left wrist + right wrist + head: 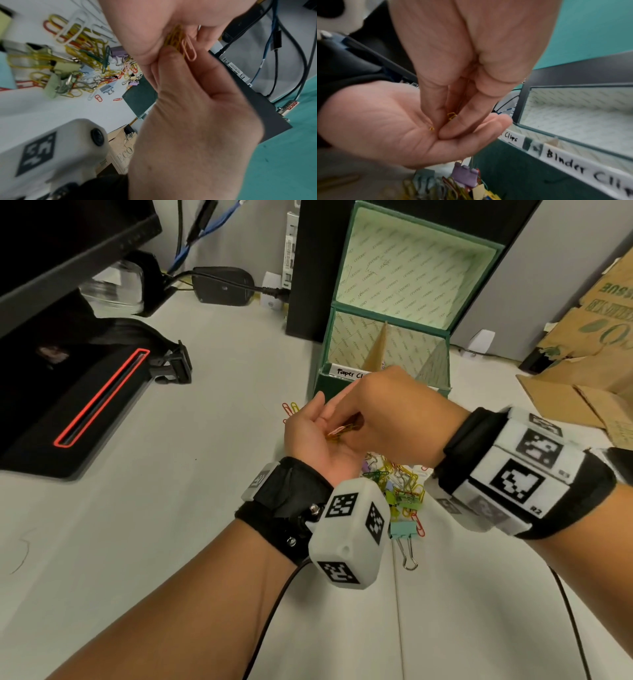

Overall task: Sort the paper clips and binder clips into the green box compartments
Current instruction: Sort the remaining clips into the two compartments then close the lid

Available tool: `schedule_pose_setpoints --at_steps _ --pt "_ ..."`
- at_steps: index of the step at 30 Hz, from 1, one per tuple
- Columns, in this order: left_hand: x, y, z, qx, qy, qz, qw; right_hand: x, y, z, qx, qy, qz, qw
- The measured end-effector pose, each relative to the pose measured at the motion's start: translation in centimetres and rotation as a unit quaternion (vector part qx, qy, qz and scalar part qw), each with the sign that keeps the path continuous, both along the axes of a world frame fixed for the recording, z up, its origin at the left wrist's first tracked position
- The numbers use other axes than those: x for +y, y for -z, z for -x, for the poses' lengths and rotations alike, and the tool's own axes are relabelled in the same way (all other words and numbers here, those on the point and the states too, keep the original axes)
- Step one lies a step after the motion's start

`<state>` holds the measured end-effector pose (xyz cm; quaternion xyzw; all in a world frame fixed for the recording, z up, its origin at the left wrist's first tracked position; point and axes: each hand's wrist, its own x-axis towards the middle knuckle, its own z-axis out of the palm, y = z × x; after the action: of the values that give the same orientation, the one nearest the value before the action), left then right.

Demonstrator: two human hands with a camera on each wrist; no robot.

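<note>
My left hand point(317, 428) lies palm up with relaxed fingers, just in front of the green box point(323, 386). My right hand point(346, 424) reaches over it and pinches a small bundle of yellow and pink paper clips point(342, 430) against that palm. The left wrist view shows the bundle point(180, 40) with my left thumb point(171, 56) touching it. The box's lid stands open. A cardboard divider point(376, 344) splits it into two compartments, labelled "Paper Clips" point(349, 372) and "Binder Clips" point(582, 166). A mixed pile of clips point(400, 491) lies on the desk under my wrists.
A black laptop point(85, 405) with a red line sits at the left, under a monitor. A power adapter point(222, 285) and cables lie at the back. Torn cardboard point(582, 354) fills the right. Two loose paper clips point(289, 409) lie left of the box. A teal binder clip point(404, 530) marks the pile's near edge.
</note>
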<state>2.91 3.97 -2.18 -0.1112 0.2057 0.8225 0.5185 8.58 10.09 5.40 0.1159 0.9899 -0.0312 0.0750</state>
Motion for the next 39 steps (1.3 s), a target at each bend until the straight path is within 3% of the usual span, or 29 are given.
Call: schedule_pose_setpoints --at_steps 3,7,12,14,20,22,24,26,33,36,39 --pt "-0.1 -0.1 0.0 -0.002 0.0 -0.021 1.0 1.1 -0.5 -0.6 0.056 0.06 0.12 0.989" --pt "-0.1 0.2 0.1 -0.007 0.003 -0.027 1.0 2.5 -1.8 -1.2 0.105 0.121 0.257 0.953" --pt "-0.1 0.3 0.2 0.0 0.029 -0.032 0.999 4.0 -4.0 -0.5 0.218 0.169 0.345 0.897" --pt "-0.1 0.5 0.3 0.008 0.04 -0.031 0.999 4.6 -4.1 0.5 0.253 0.188 0.338 0.887" --pt "0.1 0.7 0.4 0.026 0.043 -0.012 0.999 6.0 -3.2 3.7 0.31 0.229 0.213 0.898" --pt "0.1 0.7 0.4 0.034 0.044 -0.001 0.998 6.4 -2.2 4.5 0.265 0.232 0.167 0.921" --pt "0.1 0.7 0.4 0.045 0.05 0.006 0.998 6.5 -1.2 5.0 0.16 0.206 0.096 0.961" --pt "0.1 0.7 0.5 0.057 0.055 0.015 0.997 6.5 -1.0 5.2 0.121 0.185 0.06 0.973" --pt "-0.2 0.3 0.7 0.07 0.048 0.055 0.995 5.2 -3.2 1.9 0.225 0.163 0.093 0.956" --pt "-0.6 -0.6 1.2 0.095 0.032 0.068 0.993 5.0 -4.3 -2.1 0.209 0.158 0.118 0.958" --pt "-1.4 -1.9 1.9 0.172 0.022 0.107 0.979 4.4 -3.7 -6.2 0.142 0.147 0.158 0.966"
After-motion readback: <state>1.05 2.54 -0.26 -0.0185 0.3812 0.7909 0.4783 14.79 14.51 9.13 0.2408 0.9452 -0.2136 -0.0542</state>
